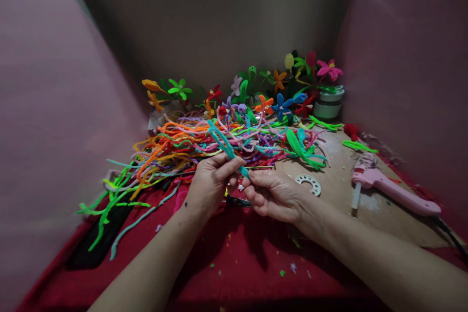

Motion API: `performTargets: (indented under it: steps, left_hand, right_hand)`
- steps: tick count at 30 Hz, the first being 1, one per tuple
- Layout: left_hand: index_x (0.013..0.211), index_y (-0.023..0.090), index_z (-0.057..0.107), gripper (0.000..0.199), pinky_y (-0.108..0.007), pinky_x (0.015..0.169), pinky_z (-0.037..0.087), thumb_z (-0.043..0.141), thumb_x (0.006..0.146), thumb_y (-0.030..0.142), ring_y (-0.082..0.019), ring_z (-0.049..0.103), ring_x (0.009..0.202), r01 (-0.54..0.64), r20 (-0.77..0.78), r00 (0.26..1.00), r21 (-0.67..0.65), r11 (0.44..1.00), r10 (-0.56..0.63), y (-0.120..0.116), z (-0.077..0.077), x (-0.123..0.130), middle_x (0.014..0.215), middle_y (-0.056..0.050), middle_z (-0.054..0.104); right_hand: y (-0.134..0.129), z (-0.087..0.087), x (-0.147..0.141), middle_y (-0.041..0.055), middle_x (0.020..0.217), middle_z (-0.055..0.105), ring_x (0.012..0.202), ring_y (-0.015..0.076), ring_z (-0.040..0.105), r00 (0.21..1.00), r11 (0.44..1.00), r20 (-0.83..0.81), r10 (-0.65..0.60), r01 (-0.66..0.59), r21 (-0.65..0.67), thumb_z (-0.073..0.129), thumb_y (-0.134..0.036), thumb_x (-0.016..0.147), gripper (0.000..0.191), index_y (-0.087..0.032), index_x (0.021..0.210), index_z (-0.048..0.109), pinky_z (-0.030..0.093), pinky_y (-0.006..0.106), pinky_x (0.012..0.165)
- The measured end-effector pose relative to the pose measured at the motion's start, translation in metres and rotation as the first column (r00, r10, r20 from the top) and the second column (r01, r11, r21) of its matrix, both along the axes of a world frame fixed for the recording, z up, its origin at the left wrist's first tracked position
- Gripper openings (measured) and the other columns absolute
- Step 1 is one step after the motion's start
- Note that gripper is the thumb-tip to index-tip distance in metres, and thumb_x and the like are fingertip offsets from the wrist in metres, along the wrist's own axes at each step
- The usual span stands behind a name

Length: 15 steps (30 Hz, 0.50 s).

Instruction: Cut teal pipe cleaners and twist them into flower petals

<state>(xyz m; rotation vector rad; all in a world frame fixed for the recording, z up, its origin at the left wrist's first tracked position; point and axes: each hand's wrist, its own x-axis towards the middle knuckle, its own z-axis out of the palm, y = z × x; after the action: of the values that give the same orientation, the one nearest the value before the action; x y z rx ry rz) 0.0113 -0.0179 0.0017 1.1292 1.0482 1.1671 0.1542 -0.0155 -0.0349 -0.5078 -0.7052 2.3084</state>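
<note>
A folded teal pipe cleaner [224, 140] slants between my two hands above the red cloth. My left hand [215, 178] is closed, pinching it around its middle between thumb and fingers. At its lower end my right hand [272, 195] is closed too, with thumb and forefinger on the tip. The teal strands stick up past my left fingers as a narrow doubled loop. Just behind my hands lies a big heap of loose pipe cleaners [190, 139] in many colours.
On the right, a pink glue gun [395, 186] lies on a cardboard sheet [340, 170] with a white ring [309, 184] and green looped leaves [302, 148]. Pipe-cleaner flowers [281, 107] and a jar [329, 103] stand at the back. Scraps dot the red cloth [252, 273].
</note>
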Motion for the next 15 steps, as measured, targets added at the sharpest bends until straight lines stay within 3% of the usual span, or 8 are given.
performTargets:
  steps: [5, 11, 15]
  left_hand:
    - [0.075, 0.015, 0.064, 0.018, -0.018, 0.041, 0.031, 0.068, 0.067, 0.031, -0.005, 0.042, 0.041, -0.031, -0.02, 0.999, 0.035, 0.999, 0.032, -0.0011, -0.0003, 0.0011, 0.047, 0.005, 0.048]
    - [0.067, 0.014, 0.062, 0.019, -0.018, 0.04, 0.03, 0.068, 0.068, 0.032, -0.005, 0.041, 0.04, -0.011, -0.125, 0.992, -0.015, 1.0, 0.009, -0.002, 0.0005, 0.001, 0.048, 0.004, 0.05]
    - [0.063, 0.013, 0.061, 0.021, -0.017, 0.038, 0.027, 0.069, 0.067, 0.033, -0.005, 0.04, 0.039, -0.058, -0.225, 0.972, 0.019, 0.998, 0.061, -0.0068, 0.0056, 0.0035, 0.045, 0.003, 0.049]
  right_hand:
    - [-0.0028, 0.0063, -0.0025, 0.0005, 0.053, 0.06, 0.036, 0.0059, 0.047, 0.997, 0.996, 0.024, -0.07, 0.069, 0.06, 0.059, -0.024, 0.078, 0.014, -0.01, 0.075, 0.061, 0.04, 0.017, 0.034]
    - [-0.0055, 0.0064, -0.0049, -0.0013, 0.049, 0.058, 0.033, 0.0046, 0.043, 0.977, 0.972, 0.073, -0.2, 0.189, 0.137, 0.067, -0.029, 0.069, 0.02, -0.01, 0.07, 0.061, 0.038, 0.016, 0.031]
    - [-0.0054, 0.0049, -0.0028, -0.0026, 0.044, 0.055, 0.03, 0.005, 0.041, 0.969, 0.973, 0.158, -0.19, 0.164, 0.162, 0.068, -0.031, 0.068, 0.022, -0.01, 0.067, 0.06, 0.035, 0.016, 0.027]
